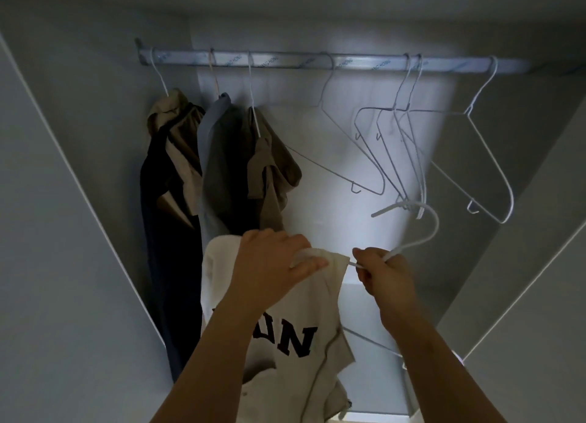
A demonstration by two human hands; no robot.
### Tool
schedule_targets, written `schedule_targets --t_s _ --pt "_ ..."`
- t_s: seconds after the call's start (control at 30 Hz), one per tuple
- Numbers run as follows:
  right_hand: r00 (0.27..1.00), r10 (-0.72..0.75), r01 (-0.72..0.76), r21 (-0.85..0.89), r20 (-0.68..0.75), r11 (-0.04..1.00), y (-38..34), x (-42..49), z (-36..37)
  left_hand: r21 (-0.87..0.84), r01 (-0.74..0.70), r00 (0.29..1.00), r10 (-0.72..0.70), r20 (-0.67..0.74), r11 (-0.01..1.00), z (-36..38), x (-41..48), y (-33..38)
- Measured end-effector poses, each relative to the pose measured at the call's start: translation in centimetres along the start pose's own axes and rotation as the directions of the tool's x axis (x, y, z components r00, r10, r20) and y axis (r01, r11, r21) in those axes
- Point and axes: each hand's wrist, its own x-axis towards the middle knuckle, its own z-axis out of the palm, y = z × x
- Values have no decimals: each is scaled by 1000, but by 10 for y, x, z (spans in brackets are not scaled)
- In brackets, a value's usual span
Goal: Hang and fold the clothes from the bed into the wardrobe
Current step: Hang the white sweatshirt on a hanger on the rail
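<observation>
I look up into an open wardrobe. A white T-shirt (295,333) with dark block letters hangs in front of me on a white wire hanger (421,229). My left hand (272,264) grips the shirt's shoulder, bunched at its top. To its right, my right hand (385,273) pinches the hanger's neck just below the hook, which curves up free of the rail (317,61). Part of the hanger's lower wire shows beside the shirt; the remainder is hidden in the cloth.
Three garments (222,156) in khaki, blue-grey and dark tones hang at the rail's left end. Several empty wire hangers (409,143) hang at the middle and right. The wardrobe's side walls (79,181) slope in on both sides.
</observation>
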Motion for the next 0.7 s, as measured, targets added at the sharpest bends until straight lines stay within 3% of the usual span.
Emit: schedule_targets --t_s 0.1,0.13,0.2,0.27,0.33,0.4,0.47,0.53,0.57,0.63,0.7 --pt "995 -83 79 -83 -47 993 -8 3 -3 -73 -107 955 82 -285 992 3 5 6" --pt "988 -137 128 -121 -68 984 -11 4 -4 -106 -100 947 62 -315 989 3 6 7" --pt "953 -276 257 -150 -125 955 -17 3 -4 -251 -19 967 -47 -252 968 1 6 9" --pt "874 -407 374 -169 -264 912 -17 3 -7 -395 188 962 -250 -112 899 1 4 9" --pt "762 -465 422 -200 -451 884 -12 -2 -10 -489 279 916 -382 -122 827 1 3 6" --pt "731 -443 401 -198 -519 894 -1 -12 -7 -605 355 839 -529 -130 712 -6 4 1" --pt "827 -415 310 -309 -378 899 20 -21 -1 -701 387 753 -644 -134 599 -15 6 -4" --pt "955 -237 155 -381 -177 912 41 -23 9 -764 362 716 -684 -139 535 -25 8 -9" --pt "986 -119 70 -357 -118 932 46 -21 12 -776 342 719 -679 -147 530 -30 9 -10" --pt "998 55 -64 -254 -44 965 48 -14 14 -783 301 736 -655 -173 544 -38 9 -11" --pt "992 115 -108 -127 44 986 42 -6 10 -788 265 748 -634 -196 556 -42 8 -10"
